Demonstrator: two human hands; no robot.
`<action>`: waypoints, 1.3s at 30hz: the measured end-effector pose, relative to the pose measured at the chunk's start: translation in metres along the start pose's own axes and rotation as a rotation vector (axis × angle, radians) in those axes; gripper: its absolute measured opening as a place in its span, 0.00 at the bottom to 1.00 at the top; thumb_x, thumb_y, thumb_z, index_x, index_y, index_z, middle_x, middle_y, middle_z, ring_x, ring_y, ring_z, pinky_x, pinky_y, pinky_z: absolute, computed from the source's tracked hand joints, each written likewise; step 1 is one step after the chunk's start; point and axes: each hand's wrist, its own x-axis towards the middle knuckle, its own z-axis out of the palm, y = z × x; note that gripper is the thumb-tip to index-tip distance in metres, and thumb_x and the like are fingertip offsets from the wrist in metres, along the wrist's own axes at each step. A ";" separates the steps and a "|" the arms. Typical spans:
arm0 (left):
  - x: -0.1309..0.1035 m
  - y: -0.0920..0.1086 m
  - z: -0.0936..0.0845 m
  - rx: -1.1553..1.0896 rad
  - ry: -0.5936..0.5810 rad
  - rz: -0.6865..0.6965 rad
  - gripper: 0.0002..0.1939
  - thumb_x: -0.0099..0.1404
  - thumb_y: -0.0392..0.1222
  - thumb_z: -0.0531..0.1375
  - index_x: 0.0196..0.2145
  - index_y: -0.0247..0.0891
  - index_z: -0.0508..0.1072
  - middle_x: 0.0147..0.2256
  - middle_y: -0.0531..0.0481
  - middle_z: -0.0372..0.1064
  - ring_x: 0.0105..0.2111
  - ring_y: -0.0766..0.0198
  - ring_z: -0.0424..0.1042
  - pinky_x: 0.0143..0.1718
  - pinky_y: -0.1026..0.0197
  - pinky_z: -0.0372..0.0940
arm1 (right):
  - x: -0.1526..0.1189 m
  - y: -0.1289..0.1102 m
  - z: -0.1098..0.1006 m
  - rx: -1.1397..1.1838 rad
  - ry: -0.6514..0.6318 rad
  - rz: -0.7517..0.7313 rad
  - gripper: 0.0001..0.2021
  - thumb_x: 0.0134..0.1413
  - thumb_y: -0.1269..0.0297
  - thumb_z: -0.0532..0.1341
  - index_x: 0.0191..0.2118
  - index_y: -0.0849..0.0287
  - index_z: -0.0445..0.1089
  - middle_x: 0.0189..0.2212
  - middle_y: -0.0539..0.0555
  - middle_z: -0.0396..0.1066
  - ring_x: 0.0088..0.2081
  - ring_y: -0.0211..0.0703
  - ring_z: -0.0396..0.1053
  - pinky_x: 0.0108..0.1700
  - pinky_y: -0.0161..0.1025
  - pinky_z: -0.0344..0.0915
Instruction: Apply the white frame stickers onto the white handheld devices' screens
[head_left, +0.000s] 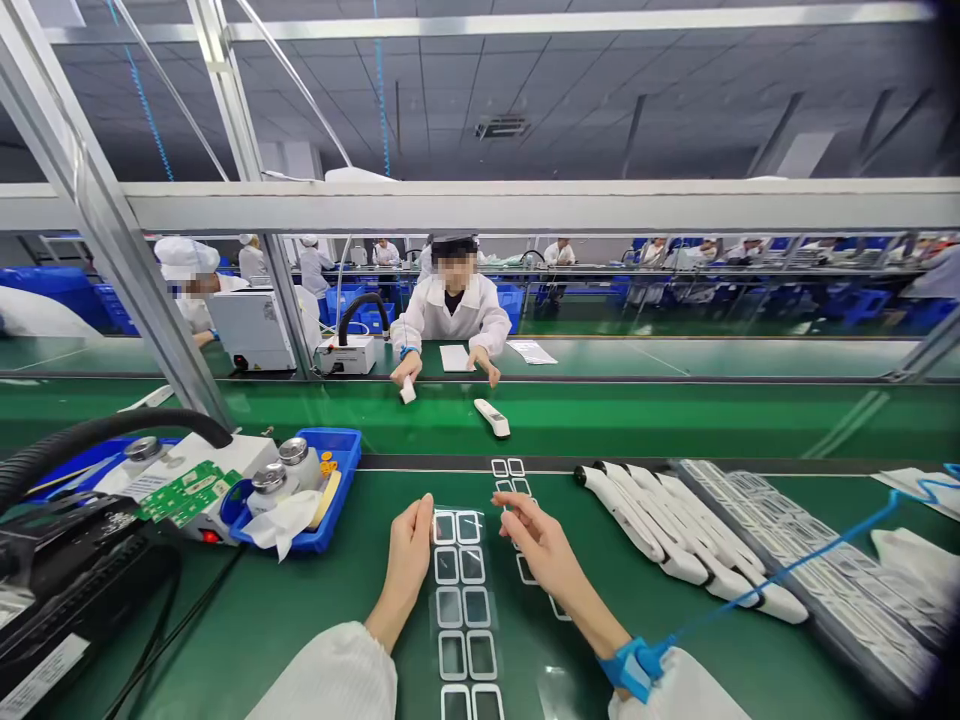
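Observation:
A clear sheet with two columns of white rounded frames [462, 606] lies lengthwise in front of me. My left hand [409, 550] is closed at the upper left edge of this sheet, fingers pressed together on it. Just off its upper right side, my right hand [538, 545] is closed, with thumb and fingertips bent together; whatever they may pinch is too small to make out. A blue strap [636, 668] circles my right wrist. Behind and partly under my right hand runs a second strip of white frames [515, 468].
Several white handheld devices [675, 520] lie on the right beside a long tray of clear pieces [817, 570]. A blue bin [330, 515] with metal-lidded bottles stands left, near a black machine [82, 600]. Across the green belt [637, 415], a co-worker [454, 305] sits facing me; one device [492, 417] rests there.

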 end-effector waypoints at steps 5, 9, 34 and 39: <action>-0.006 0.006 0.006 -0.009 0.011 -0.011 0.27 0.64 0.61 0.52 0.17 0.42 0.50 0.17 0.59 0.44 0.20 0.68 0.47 0.22 0.63 0.47 | 0.000 0.000 0.008 0.241 -0.082 0.132 0.19 0.58 0.49 0.58 0.46 0.59 0.71 0.37 0.57 0.74 0.25 0.38 0.68 0.27 0.37 0.64; -0.007 0.008 0.007 -0.012 0.022 -0.022 0.28 0.64 0.61 0.53 0.16 0.42 0.48 0.16 0.59 0.44 0.20 0.69 0.46 0.22 0.62 0.46 | -0.001 0.002 0.014 0.323 -0.091 0.218 0.19 0.48 0.48 0.65 0.38 0.60 0.72 0.26 0.52 0.73 0.22 0.37 0.67 0.23 0.35 0.60; -0.002 0.008 0.005 -0.068 -0.161 0.096 0.18 0.64 0.54 0.57 0.26 0.37 0.73 0.46 0.42 0.73 0.43 0.56 0.72 0.45 0.59 0.65 | -0.002 0.010 0.021 0.287 0.064 0.275 0.13 0.51 0.54 0.61 0.32 0.60 0.71 0.18 0.49 0.69 0.18 0.37 0.65 0.21 0.34 0.60; -0.003 0.005 0.004 -0.037 -0.085 0.052 0.19 0.66 0.54 0.54 0.27 0.38 0.72 0.26 0.50 0.72 0.29 0.61 0.70 0.34 0.61 0.64 | -0.002 0.010 0.021 0.210 0.081 0.246 0.13 0.49 0.53 0.63 0.33 0.60 0.73 0.22 0.51 0.70 0.21 0.39 0.65 0.22 0.35 0.59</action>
